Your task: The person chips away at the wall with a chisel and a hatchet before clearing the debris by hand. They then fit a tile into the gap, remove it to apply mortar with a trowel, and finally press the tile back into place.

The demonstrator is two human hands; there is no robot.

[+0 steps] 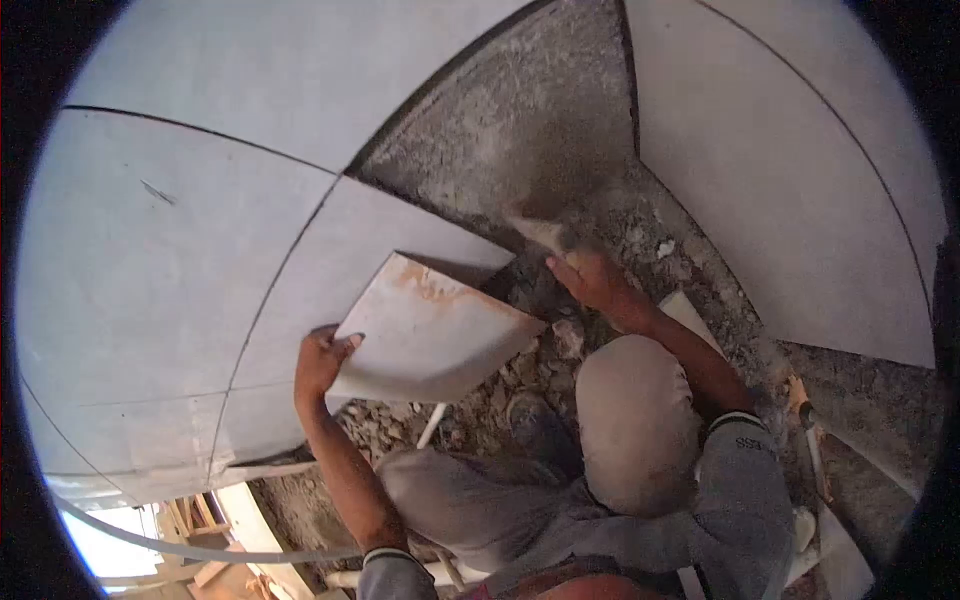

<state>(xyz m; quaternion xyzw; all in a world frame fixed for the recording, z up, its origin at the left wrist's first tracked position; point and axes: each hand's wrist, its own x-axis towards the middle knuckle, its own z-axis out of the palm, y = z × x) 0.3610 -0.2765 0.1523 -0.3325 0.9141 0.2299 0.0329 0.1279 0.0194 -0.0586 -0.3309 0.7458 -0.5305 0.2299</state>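
Left hand (322,362) extended, gripping one white tile (432,335) by edge; right hand (597,282) reaching forward, closed round one blurred tool (543,233).

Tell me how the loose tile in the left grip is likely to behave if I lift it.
The loose tile is probably stiff: its face shows no sag. It may tip toward its far corner, since the left grip holds it near one edge. Its pointed corners could chip if knocked on the rubble.
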